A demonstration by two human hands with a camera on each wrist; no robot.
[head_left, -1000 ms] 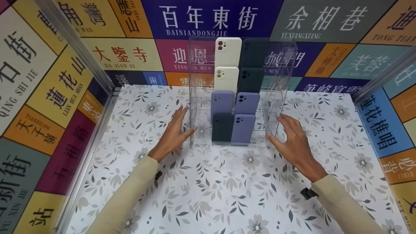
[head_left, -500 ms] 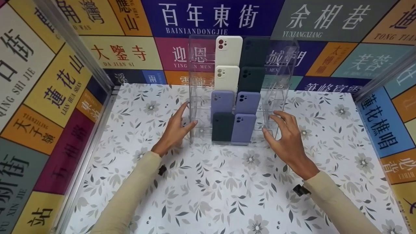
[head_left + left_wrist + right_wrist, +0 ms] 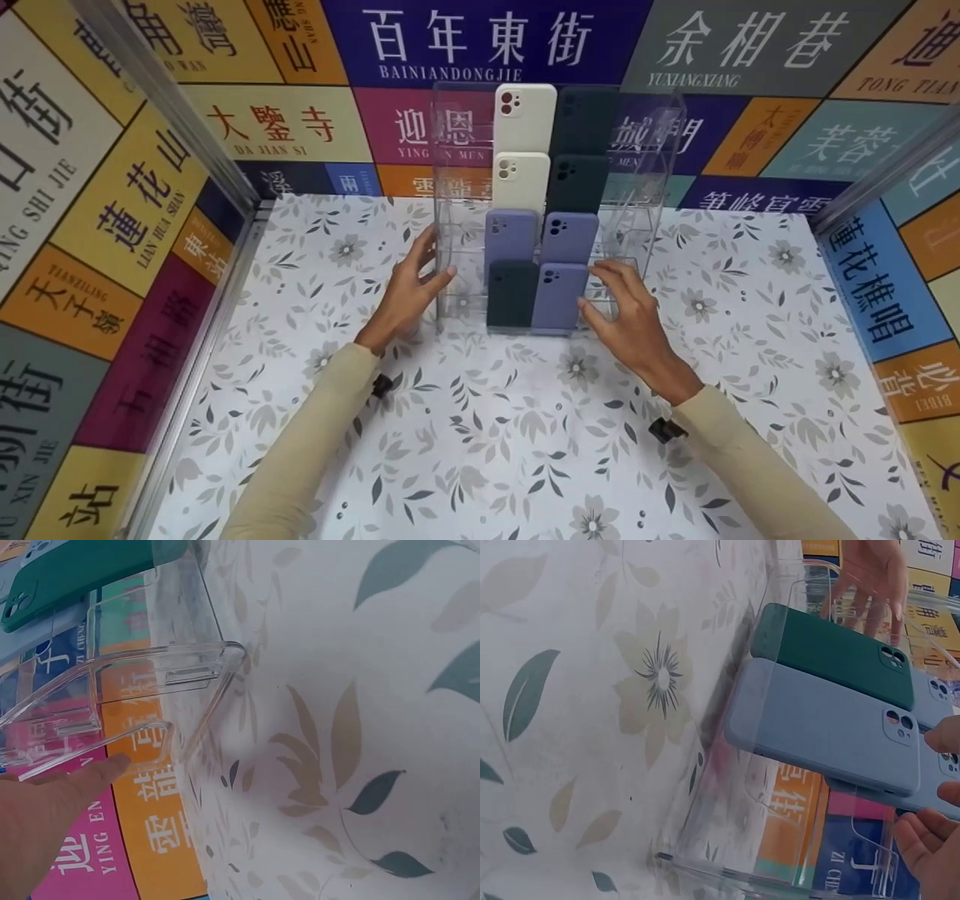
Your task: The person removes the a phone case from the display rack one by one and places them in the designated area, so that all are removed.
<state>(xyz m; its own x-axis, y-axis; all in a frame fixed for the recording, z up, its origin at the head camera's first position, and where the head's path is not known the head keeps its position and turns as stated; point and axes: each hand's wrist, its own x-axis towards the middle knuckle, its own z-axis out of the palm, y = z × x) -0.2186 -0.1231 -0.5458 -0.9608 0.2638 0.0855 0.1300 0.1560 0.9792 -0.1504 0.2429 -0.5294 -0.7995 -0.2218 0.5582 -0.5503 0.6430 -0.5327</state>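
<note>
A clear acrylic stepped stand (image 3: pixel 441 180) holds phone cases in two upright columns. On its lowest step are a dark green case (image 3: pixel 512 296) and a lavender case (image 3: pixel 559 300). My left hand (image 3: pixel 405 296) is at the stand's left wall, its fingers along the outer side; in the left wrist view a fingertip meets the clear plastic, though contact is hard to confirm. My right hand (image 3: pixel 630 322) reaches in from the right, thumb and fingers spread beside the lower lavender case. In the right wrist view, its fingers (image 3: pixel 922 832) hover by that case's camera end, apparently not gripping it.
Above stand another pair of lavender cases (image 3: pixel 570 236), two cream cases (image 3: pixel 525 120) and two more dark green cases (image 3: pixel 581 184). A floral-patterned sheet (image 3: pixel 480 435) covers the tabletop. Panels with street-name lettering (image 3: pixel 487 41) wall in the back and both sides.
My right hand has moved left from the stand's right wall to beside the lower lavender case. My left hand has shifted slightly forward along the left wall. The cases stay in place.
</note>
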